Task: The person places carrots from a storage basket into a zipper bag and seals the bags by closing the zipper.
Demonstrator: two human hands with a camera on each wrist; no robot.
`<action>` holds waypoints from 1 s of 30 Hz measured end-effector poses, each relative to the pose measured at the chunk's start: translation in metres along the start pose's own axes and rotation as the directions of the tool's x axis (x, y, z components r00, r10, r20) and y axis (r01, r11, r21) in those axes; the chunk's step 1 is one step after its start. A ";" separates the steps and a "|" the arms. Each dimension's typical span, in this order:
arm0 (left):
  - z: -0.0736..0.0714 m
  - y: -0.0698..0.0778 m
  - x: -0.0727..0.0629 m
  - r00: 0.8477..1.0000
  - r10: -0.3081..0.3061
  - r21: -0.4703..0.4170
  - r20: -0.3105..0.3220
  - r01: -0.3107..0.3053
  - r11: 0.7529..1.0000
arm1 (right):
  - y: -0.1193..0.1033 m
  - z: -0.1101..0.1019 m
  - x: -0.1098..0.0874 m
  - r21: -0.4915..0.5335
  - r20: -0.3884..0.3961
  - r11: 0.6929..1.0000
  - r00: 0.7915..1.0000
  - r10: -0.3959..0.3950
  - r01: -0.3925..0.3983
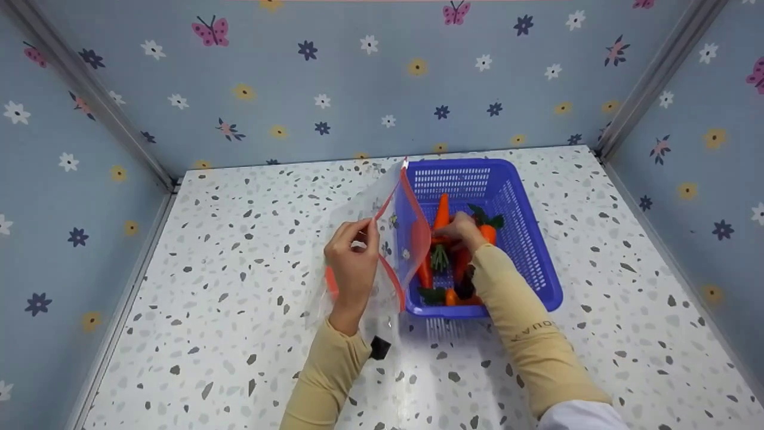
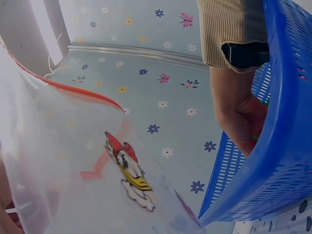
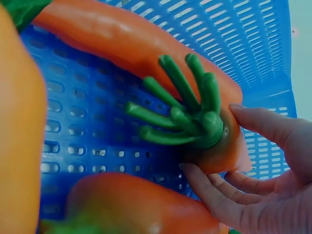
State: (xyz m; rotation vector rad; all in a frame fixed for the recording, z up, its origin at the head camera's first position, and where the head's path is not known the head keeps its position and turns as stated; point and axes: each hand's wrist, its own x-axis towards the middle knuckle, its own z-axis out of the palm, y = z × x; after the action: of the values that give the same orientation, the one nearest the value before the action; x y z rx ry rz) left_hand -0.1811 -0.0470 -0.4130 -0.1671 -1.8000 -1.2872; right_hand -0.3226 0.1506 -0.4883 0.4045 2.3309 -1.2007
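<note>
My left hand (image 1: 352, 257) pinches the near-side edge of a clear zip bag (image 2: 63, 146) between thumb and fingers. The bag's red-edged mouth gapes toward a blue plastic basket (image 1: 540, 257), and a cartoon duck is printed on its side. Inside the basket, my right hand (image 1: 462, 230) grips a carrot (image 3: 229, 141) with short green stalks, thumb on one side and fingers on the other. A long orange carrot (image 3: 122, 34) lies beside it. On the other side is a reddish-orange vegetable (image 3: 131, 204) with a green end.
More vegetables lie in the basket, among them an upright-pointing carrot (image 1: 441, 209) and a leafy-topped orange one (image 1: 488, 232). Bag and basket rest on a white speckled table (image 1: 227, 286). Flower-patterned panels (image 1: 334, 77) enclose it at the back and both sides.
</note>
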 end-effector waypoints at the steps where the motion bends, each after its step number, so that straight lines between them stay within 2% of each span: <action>1: 0.000 0.000 0.000 1.000 0.001 -0.001 -0.001 -0.001 1.000 | 0.000 0.000 0.000 0.002 -0.002 1.000 1.000 0.000 0.000; 10: 0.001 0.000 0.000 1.000 -0.003 0.016 -0.001 0.003 1.000 | -0.005 -0.009 -0.010 0.018 0.007 1.000 1.000 0.016 -0.016; 16: 0.000 0.000 -0.001 1.000 -0.006 0.015 0.003 0.005 1.000 | -0.013 -0.015 -0.021 0.064 0.031 0.998 0.999 0.015 -0.017; 23: 0.001 -0.002 -0.001 1.000 -0.004 0.004 0.002 0.004 1.000 | -0.023 -0.023 -0.035 0.132 0.046 0.991 0.998 -0.040 0.034; 30: 0.001 -0.003 -0.002 1.000 0.005 0.004 0.005 -0.005 1.000 | -0.032 -0.035 -0.055 0.076 0.048 0.990 0.992 -0.119 0.115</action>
State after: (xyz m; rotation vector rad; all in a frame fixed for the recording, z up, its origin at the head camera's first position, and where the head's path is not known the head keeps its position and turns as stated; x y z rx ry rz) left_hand -0.1826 -0.0466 -0.4162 -0.1732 -1.8052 -1.2808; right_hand -0.3015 0.1587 -0.4195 0.2612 2.2984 -1.3387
